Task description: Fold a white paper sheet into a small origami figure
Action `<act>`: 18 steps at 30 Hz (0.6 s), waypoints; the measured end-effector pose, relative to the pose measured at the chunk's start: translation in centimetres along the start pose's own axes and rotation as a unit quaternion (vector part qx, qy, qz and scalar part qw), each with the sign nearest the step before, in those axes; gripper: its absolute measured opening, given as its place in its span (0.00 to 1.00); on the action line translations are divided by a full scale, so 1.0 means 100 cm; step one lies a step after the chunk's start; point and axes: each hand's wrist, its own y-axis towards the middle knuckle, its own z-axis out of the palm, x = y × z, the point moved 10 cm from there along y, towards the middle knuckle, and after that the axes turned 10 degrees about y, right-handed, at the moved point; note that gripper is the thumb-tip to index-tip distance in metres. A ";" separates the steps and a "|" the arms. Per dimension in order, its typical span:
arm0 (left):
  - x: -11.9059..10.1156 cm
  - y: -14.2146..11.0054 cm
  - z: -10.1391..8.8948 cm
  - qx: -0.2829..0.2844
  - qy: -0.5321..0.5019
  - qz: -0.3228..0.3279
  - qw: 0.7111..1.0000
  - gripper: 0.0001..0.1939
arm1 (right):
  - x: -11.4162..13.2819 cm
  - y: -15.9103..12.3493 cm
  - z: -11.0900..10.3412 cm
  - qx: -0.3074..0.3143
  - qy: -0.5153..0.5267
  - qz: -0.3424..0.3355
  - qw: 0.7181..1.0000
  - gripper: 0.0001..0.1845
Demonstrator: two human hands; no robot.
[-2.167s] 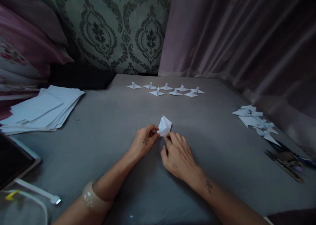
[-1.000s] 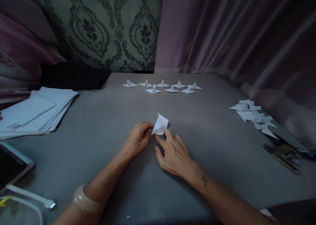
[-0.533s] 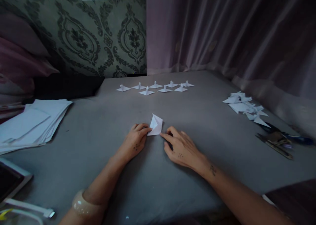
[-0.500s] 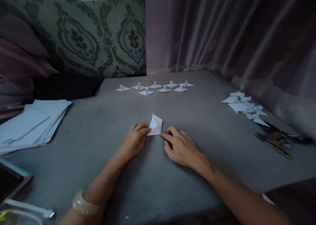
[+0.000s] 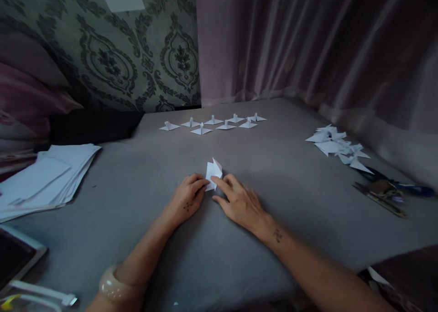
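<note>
While both hands meet near the middle of the table, a small, many-sided piece of folded white paper [image 5: 211, 168] lies between them, its far end rising to a sharp point. The left hand [image 5: 189, 193] pinches its lower left edge, thumb and fingers drawn close together. The right hand [image 5: 242, 203] is partly spread, its index fingertip pressing on the paper's face, its thumb apart just below. The step in hand appears to be laying a flap over and flattening it; the next move seems to call for a steady left pinch while the right finger firms the crease. Beneath lies a table covered in plain grey cloth [image 5: 150, 161]. Beyond the paper, eight winged shapes of folded white paper [image 5: 201, 130] stand in two staggered rows. Well to the right, a loose heap of pointed white paper shapes [image 5: 330, 147] lies beside some dark, slender tools [image 5: 379, 200], too blurred to name; well to the left rests a fanned stack of white paper sheets [image 5: 77, 159].
</note>
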 end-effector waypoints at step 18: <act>-0.049 -0.010 -0.015 -0.086 0.277 0.126 0.949 0.13 | -0.091 0.016 0.014 -0.102 0.385 0.177 0.900 0.13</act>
